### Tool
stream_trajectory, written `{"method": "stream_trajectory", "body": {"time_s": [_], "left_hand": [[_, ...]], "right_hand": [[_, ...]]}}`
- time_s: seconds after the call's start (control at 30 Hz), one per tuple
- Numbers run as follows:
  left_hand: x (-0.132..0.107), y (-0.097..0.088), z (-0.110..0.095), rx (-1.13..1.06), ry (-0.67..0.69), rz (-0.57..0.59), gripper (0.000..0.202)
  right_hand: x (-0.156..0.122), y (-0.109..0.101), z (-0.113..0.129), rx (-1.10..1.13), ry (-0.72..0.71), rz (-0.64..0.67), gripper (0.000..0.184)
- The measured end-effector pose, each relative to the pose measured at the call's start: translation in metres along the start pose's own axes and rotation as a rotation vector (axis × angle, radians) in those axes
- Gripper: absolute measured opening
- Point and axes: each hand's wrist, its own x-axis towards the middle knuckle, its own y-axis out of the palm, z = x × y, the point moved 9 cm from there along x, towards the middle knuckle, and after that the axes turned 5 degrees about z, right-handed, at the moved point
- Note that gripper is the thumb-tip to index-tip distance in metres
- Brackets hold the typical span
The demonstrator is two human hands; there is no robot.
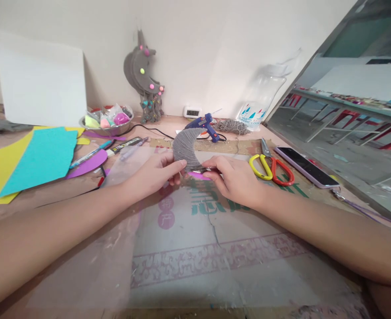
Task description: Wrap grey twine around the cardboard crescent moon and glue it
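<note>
Bare forearms [72,228] overhang clear sheeting [98,274]. Left hand [158,170] pinches a grey cord-wrapped crescent [183,148]; right hand [237,178] pinches its lower end.

From here I read "CLASSIC LOO" on the clear jar [262,94] — last letter unclear — and "特产" on the cardboard [188,235]; digits on the small clock [192,112] blur.
</note>
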Motion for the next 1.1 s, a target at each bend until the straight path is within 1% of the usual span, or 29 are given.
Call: {"method": "stream_trajectory", "body": {"time_s": [0.17, 0.3, 0.47, 0.53, 0.6, 0.7, 0.77, 0.9, 1.03, 1.1], "left_hand": [[0.0, 0.0, 0.0, 0.023, 0.006, -0.012, 0.024], [0.0, 0.0, 0.0, 0.047, 0.018, -0.007, 0.026], [0.001, 0.0, 0.004, 0.044, -0.007, 0.004, 0.027], [0.001, 0.0, 0.004, 0.016, -0.001, -0.003, 0.026], [0.001, 0.0, 0.002, -0.03, 0.007, -0.018, 0.026], [-0.001, 0.001, 0.001, -0.09, 0.0, -0.04, 0.023], [-0.002, 0.002, 0.0, -0.101, -0.015, -0.045, 0.021], [-0.001, 0.001, 0.002, -0.057, -0.029, -0.038, 0.023], [0.001, 0.0, -0.001, 0.081, 0.03, -0.007, 0.022], [0.001, 0.0, -0.001, 0.166, 0.023, 0.008, 0.024]], "right_hand": [[0.0, -0.001, 0.003, -0.009, -0.019, -0.005, 0.021], [0.002, -0.001, 0.006, -0.013, -0.038, 0.0, 0.02], [0.001, 0.0, 0.007, 0.0, -0.05, 0.01, 0.02], [0.001, 0.0, 0.002, 0.046, -0.003, 0.006, 0.021], [0.0, -0.002, -0.007, 0.126, 0.088, -0.007, 0.024], [-0.001, 0.0, -0.021, 0.302, 0.222, -0.005, 0.036], [-0.001, 0.007, -0.027, 0.404, 0.293, 0.036, 0.04], [-0.001, 0.027, -0.032, 0.577, 0.377, 0.15, 0.027], [0.0, 0.029, -0.031, 0.698, 0.397, 0.122, 0.022], [0.001, 0.028, -0.028, 0.734, 0.391, 0.124, 0.022]]}}
